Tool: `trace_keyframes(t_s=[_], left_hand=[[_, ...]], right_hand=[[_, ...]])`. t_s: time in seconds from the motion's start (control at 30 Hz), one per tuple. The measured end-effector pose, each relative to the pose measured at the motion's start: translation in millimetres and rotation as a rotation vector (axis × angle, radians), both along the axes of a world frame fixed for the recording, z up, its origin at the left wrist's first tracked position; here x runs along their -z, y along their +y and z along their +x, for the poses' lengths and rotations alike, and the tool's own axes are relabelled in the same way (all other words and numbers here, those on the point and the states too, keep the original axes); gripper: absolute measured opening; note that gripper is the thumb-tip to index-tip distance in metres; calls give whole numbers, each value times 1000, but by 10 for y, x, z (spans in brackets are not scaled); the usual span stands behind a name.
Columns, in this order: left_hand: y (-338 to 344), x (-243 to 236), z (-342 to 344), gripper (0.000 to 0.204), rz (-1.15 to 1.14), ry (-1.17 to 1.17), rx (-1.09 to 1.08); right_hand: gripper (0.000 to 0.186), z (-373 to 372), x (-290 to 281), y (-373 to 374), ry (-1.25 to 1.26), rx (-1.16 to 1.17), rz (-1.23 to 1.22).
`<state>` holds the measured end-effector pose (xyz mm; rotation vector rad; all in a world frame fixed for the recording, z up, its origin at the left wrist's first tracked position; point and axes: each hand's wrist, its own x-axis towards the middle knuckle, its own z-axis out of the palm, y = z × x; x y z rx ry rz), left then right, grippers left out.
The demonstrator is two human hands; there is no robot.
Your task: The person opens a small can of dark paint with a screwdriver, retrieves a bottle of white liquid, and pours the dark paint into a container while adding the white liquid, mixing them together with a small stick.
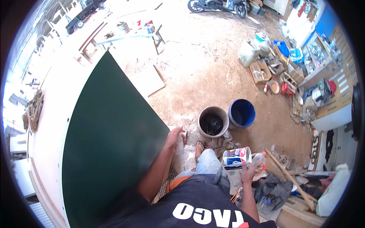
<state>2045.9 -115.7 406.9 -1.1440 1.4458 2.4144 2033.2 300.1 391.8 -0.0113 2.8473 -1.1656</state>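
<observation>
A large dark green panel (110,133) lies on my left, its near right edge running past my left arm. My left hand (175,138) is closed at that edge by the panel's corner; something pale shows about its fingers, too small to make out. On the other side, my right hand (248,171) grips a paint can (234,158) with a white, blue and red label. The can is tipped sideways in front of my right thigh, and its contents are hidden.
Ahead stand a grey bucket (204,110) with dark contents and a blue bucket (248,108). A pale board (151,81) lies beyond the panel. Cardboard boxes (260,73) and clutter line the right; a wooden stick (289,178) leans near my right arm. A motorbike (224,5) is parked far off.
</observation>
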Motion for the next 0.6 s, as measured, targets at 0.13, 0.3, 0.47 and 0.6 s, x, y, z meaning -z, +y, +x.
trace_keyframes(t_s=[0.13, 0.3, 0.47, 0.6], left_hand=[[-420, 41, -677, 36, -88, 69, -78], [-777, 122, -1372, 38, -145, 84, -186], [-1000, 347, -1693, 37, -198, 6, -297], [-1168, 743, -2254, 37, -92, -14, -452]], right_hand=[[51, -645, -18, -258, -49, -12, -130], [59, -1518, -72, -518, 89, -152, -54], [57, -1982, -277, -767, 183, -248, -62], [53, -2401, -163, -889, 229, -297, 26]])
